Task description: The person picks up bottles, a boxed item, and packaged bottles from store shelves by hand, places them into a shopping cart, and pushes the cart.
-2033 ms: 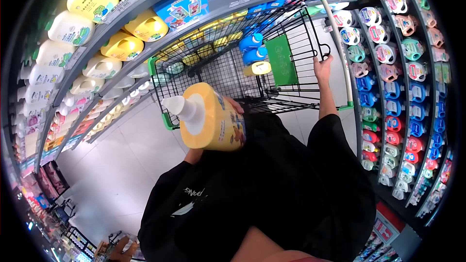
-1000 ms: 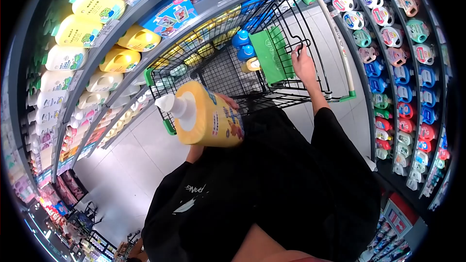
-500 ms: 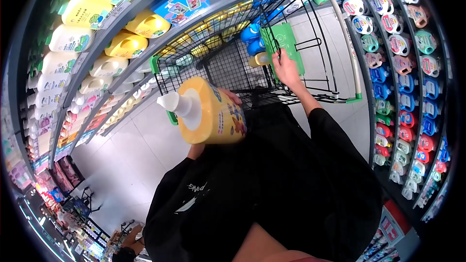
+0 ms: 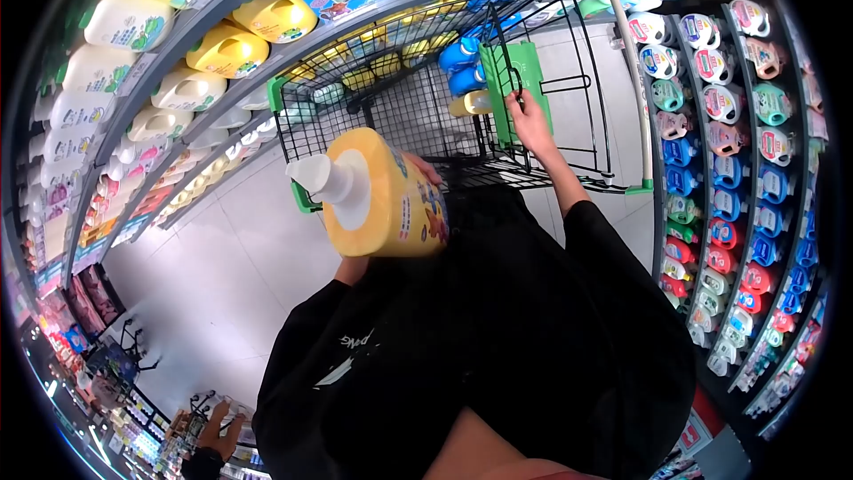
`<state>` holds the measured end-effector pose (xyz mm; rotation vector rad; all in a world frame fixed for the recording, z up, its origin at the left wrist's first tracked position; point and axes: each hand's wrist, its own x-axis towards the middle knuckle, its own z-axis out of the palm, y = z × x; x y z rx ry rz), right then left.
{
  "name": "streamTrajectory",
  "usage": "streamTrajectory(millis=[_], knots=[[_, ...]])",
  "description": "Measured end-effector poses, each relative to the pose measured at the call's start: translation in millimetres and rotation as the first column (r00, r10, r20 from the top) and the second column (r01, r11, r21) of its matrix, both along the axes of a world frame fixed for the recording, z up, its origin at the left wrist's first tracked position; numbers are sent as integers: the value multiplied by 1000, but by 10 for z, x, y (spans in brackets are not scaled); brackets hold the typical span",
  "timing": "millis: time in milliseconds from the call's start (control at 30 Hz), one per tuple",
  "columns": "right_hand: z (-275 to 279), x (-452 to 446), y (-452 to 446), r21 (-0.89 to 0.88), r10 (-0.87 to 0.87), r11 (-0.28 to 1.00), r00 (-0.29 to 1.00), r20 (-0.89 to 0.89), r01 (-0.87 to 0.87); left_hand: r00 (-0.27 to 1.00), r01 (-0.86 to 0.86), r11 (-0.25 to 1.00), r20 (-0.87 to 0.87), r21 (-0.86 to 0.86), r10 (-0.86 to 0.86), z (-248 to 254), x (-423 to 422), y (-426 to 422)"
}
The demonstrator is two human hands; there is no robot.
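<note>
Beyond the left grip and ahead of the right grip spreads the black wire shopping cart, with green corner pieces. Between the two grips, farther forward, two blue bottles and a smaller yellow bottle sit in the cart, close to its green panel. The panel and the seat wires stand between the right grip and these goods. To the left of the left grip, the left shelves carry yellow and white jugs; well to the right of the right grip, the right shelves hold rows of coloured bottles. Pale floor tiles show behind and left of the left grip, and another person's arm reaches in at the lower left.

Two seconds earlier the right grip was on the wires near the cart handle; now it is farther in, at the green panel. The left grip keeps its hold on the pump bottle.

The pump bottle is yellow, with a white collar and pump, colourful figures and small pink print on its side. It is in the left grip, before the black shirt, pump uppermost and tilted. The left grip is spread around its body, mostly hidden by it. The right grip is narrow, fingers curled on a dark wire at the panel.
</note>
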<state>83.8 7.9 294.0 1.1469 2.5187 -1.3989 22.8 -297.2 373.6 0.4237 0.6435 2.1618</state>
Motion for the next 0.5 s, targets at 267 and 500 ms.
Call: streamTrajectory(millis=[267, 500], knots=[[171, 250, 394, -196, -152, 969, 988, -1, 149, 994, -94, 996, 57, 1, 94, -71, 73, -87], [306, 256, 422, -168, -80, 981, 993, 91, 94, 989, -110, 994, 104, -8, 110, -128, 98, -89]])
